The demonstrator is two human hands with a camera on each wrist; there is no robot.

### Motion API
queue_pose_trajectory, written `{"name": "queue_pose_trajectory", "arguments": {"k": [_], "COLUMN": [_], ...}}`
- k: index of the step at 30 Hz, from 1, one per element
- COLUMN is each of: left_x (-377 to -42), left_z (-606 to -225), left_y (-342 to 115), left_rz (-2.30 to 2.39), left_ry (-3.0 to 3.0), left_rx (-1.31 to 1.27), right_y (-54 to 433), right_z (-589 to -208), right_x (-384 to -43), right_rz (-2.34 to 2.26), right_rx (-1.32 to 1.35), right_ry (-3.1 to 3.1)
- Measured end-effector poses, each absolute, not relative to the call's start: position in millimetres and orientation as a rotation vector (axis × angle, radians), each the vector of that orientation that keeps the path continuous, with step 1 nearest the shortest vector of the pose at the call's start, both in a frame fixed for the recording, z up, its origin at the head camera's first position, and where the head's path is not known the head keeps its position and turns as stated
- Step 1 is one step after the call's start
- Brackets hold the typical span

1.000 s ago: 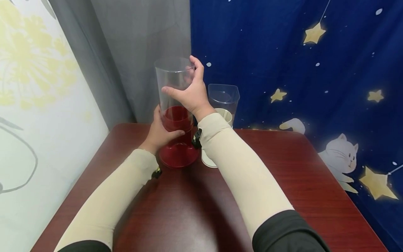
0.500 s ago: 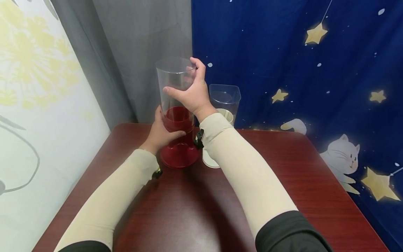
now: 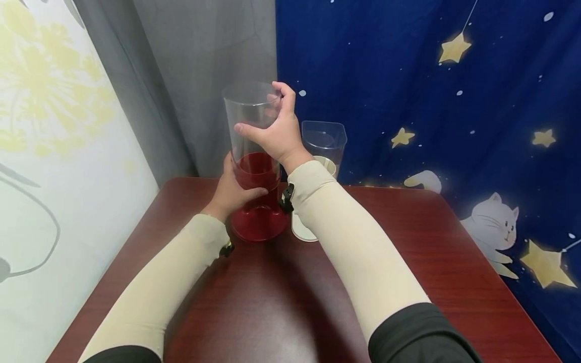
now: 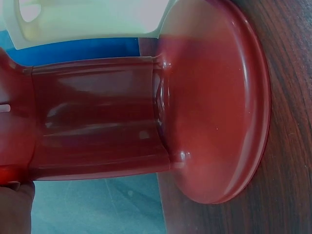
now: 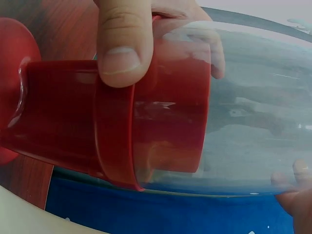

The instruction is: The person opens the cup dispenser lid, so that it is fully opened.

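A red stand (image 3: 257,227) with a round foot is upright on the table. Its upper part sits inside the lower end of a clear plastic cylinder (image 3: 242,112). My left hand (image 3: 230,192) is curled round the stand's upper part, its thumb (image 5: 124,58) lying across the red collar in the right wrist view. Higher up, my right hand (image 3: 282,133) grips the cylinder's right side, thumb on the near wall and fingers round the back near the rim. The stand's narrower column (image 4: 97,117) and foot fill the left wrist view.
Just right of the stand is a second clear container (image 3: 324,138) on a cream base (image 3: 303,232), partly hidden by my right forearm. The dark red table (image 3: 408,252) ends at grey (image 3: 218,55) and blue curtains (image 3: 376,75). A white patterned panel (image 3: 50,176) borders the left.
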State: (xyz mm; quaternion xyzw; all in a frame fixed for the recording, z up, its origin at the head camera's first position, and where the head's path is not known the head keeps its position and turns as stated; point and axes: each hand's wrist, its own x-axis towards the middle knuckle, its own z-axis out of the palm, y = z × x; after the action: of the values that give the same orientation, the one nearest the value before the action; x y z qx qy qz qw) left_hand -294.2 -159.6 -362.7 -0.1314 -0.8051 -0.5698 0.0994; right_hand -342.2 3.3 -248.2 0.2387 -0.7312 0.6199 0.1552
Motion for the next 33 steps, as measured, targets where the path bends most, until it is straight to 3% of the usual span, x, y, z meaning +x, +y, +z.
{"name": "queue_pose_trajectory", "arguments": {"k": [10,18,33], "left_x": [-296,-328,-325], "left_z": [-363,-395,-393], "left_y": [-162,-172,-171], "left_rz": [-1.664,-1.613,-1.634], "left_ry": [-2.383,-2.356,-2.380], "left_rx": [-0.407,-0.409,-0.401], "right_y": [1,-1,1], "right_z": [-247,-245,-240], "right_x": [-346,-350,-350], "right_rz": [1.790,1.800,1.739], "right_rx": [0.659,0.657,0.675], "right_ry": [-2.104,-2.063,-2.074]}}
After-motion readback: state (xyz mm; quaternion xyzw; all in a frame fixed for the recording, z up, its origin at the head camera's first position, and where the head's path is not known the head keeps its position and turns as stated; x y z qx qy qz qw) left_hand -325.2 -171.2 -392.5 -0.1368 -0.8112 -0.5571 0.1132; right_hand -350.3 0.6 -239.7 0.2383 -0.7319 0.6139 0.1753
